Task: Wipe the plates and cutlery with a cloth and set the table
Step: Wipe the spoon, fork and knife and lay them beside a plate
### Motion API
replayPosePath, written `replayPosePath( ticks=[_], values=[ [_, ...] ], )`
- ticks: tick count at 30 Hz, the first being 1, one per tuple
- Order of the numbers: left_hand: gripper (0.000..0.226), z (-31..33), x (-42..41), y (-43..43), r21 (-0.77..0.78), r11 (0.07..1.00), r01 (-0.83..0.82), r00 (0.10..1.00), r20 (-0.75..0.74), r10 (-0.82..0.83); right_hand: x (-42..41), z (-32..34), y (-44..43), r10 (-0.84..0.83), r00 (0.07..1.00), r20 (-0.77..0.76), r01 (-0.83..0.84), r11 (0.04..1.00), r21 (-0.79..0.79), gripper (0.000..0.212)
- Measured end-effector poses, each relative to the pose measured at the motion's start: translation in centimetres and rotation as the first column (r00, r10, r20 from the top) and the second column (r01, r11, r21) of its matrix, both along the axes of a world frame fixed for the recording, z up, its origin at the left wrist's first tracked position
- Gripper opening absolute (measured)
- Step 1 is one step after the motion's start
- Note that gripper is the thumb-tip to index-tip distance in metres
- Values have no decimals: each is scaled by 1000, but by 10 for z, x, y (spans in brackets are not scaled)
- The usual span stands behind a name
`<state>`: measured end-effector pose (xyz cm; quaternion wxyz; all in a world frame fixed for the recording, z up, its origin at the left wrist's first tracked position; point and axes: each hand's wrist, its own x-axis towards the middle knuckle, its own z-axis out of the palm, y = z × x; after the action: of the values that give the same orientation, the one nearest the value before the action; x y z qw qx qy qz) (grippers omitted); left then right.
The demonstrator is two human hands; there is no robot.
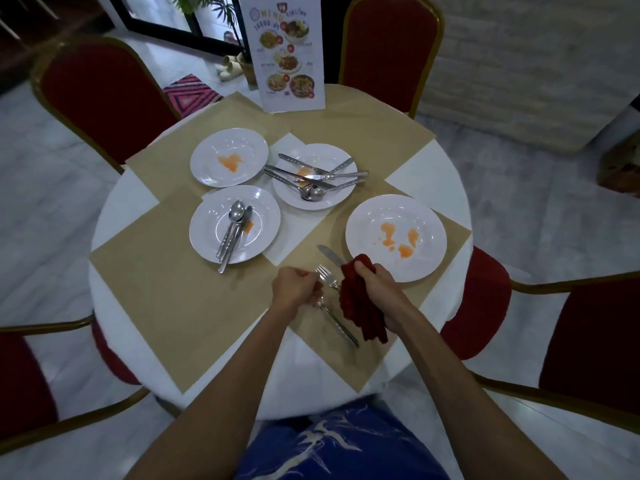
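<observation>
Left hand (294, 287) grips a fork (325, 276), right hand (375, 282) clutches a red cloth (362, 306); card (287, 53) reads "MENU".

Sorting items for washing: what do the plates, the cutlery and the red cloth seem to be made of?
The plates, such as the nearest one, look like glossy white ceramic or melamine; the sheen cannot settle which. The fork and knife look like polished metal, probably stainless steel, with bright reflections. The red cloth in the right hand looks like soft, matte, ribbed fabric.
</observation>
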<state>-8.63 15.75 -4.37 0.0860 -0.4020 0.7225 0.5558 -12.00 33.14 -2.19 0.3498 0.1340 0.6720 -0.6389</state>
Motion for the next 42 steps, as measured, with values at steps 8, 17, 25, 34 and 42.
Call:
replayPosePath(
  ticks=[8, 17, 25, 34, 42],
  values=[
    [7, 1, 6, -79, 60, 998, -20, 998, -56, 23, 11, 8, -62, -106, 989, 101, 122, 977, -173, 27],
    [8, 2, 3, -193, -83, 995, 56, 997, -41, -60, 47, 4, -128, -266, 849, 456, 413, 873, -260, 35],
    [14, -4, 0, -234, -112, 980, 167, 984, -40, -172, 68, 6, -182, -302, 792, 531, 538, 756, -372, 27],
    [25, -15, -6, -246, -465, 764, 447, 883, 91, -461, 90, 8, -217, -341, 752, 563, 597, 715, -364, 28],
    [30, -13, -8, -233, -602, 460, 652, 714, 285, -639, 105, 23, -217, -418, 728, 544, 648, 680, -345, 36]
  ],
)
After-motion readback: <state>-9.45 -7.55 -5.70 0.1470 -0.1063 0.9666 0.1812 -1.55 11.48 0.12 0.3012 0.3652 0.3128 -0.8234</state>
